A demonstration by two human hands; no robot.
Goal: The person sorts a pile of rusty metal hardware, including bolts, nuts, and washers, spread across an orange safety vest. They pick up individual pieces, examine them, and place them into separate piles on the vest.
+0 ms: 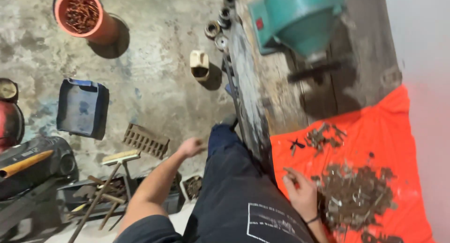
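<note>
The orange cloth is your landmark, spread over the wooden tabletop. Beyond its far edge stands a teal machine. Well to the cloth's left, down on the concrete floor, sit a blue tub and an orange bucket of rusty pieces, with a small cream container nearer the tabletop's edge. On the cloth itself lies a large pile of small metal parts, and a smaller scatter lies toward its far edge. Your right hand rests on the cloth's near left corner, touching the large pile, fingers curled around a small piece you can barely make out. Your left hand hangs left of the cloth over the floor, loosely closed; whether it holds anything, you cannot tell.
</note>
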